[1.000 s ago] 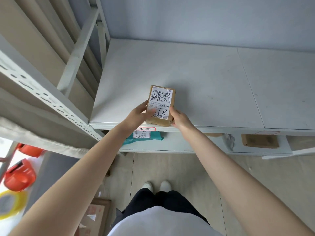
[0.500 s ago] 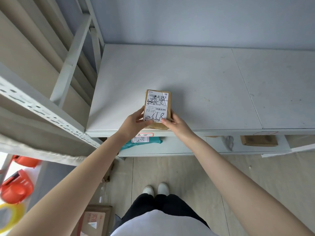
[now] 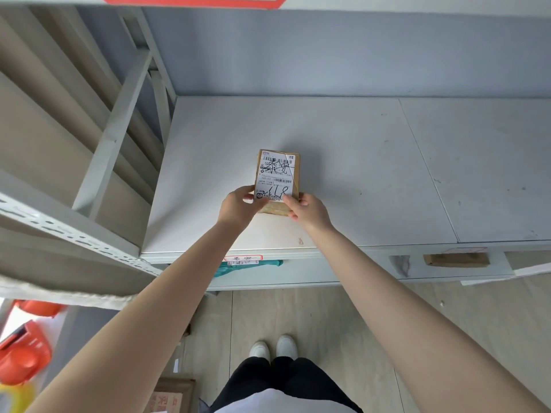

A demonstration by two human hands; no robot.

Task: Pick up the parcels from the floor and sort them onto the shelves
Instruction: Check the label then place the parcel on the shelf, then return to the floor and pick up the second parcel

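Note:
A small brown cardboard parcel (image 3: 278, 177) with a white shipping label and black handwriting lies on the pale grey shelf board (image 3: 343, 162), left of its middle. My left hand (image 3: 240, 205) grips the parcel's near left corner, thumb on the label. My right hand (image 3: 308, 210) holds the near right corner, fingers on the label's edge. The parcel's near end is hidden under my fingers.
A shelf post and diagonal brace (image 3: 113, 135) rise at the left. On the lower shelf lie a teal bag (image 3: 249, 266) and a brown box (image 3: 456, 259). A cardboard box (image 3: 173, 396) sits on the floor by my feet. Orange tape dispensers (image 3: 24, 353) lie at the far left.
Both hands have pushed the parcel further back onto the shelf, away from the front edge. It now lies straighter on the board.

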